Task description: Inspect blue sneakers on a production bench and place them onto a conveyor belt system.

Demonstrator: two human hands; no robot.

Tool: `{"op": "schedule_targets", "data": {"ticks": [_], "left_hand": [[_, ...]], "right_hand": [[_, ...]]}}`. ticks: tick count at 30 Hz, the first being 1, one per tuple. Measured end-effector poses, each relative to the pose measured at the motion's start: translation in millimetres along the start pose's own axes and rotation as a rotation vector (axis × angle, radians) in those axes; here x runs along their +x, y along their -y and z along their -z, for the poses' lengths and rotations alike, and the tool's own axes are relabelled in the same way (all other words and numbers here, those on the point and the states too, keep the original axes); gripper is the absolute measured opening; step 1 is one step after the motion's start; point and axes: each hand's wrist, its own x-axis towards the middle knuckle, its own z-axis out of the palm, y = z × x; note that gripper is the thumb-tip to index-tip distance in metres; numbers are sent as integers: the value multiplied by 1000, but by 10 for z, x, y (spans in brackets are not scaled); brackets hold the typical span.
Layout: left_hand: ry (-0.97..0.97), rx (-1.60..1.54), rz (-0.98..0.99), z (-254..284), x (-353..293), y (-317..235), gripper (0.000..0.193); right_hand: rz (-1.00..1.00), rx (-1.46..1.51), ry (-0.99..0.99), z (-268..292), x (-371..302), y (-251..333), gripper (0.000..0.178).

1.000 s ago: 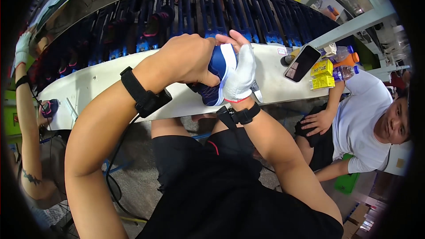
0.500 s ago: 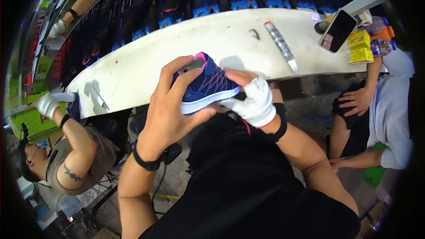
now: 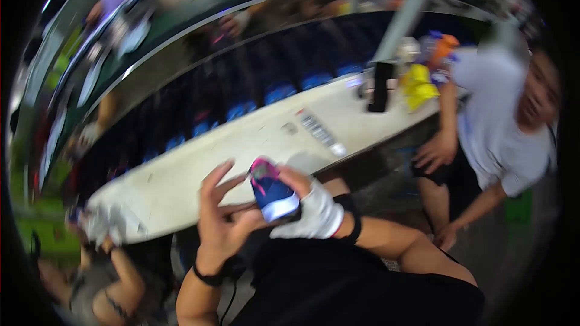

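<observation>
A small navy and pink shoe (image 3: 270,192) with a white sole hangs above the near edge of the white table, its pink-trimmed opening pointing away from me. My right hand (image 3: 315,212), in a white fingerless glove, is closed on the shoe's right side with the bare thumb along it. To the left of the shoe is my bare left hand (image 3: 225,217), fingers spread and bent toward it. Blur hides whether its thumb and lower fingertips touch the shoe.
The white table (image 3: 181,181) borders a dark conveyor with blue parts (image 3: 241,108). A silver tube (image 3: 320,131), a phone (image 3: 380,87) and yellow boxes (image 3: 418,87) lie toward the right. One co-worker (image 3: 504,121) sits at right, another (image 3: 112,290) works at lower left.
The shoe has turned from a side view to end-on, its sole end toward me. My left hand has loosened from around it; my right hand grips its side. The whole view has tilted and shifted.
</observation>
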Motion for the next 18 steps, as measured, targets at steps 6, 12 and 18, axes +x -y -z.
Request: {"op": "schedule_targets", "data": {"ticks": [6,12,18], "left_hand": [[-132,363,-86,743,1185,1365,64],[-326,845,229,1141,2532,2696,79],[-394,802,222,1056,2553,2885,62]], "right_hand": [[-101,109,-197,197,-269,33,97],[-186,-20,-196,277,-346,10,90],[-187,-18,-182,209,-351,34,95]]}}
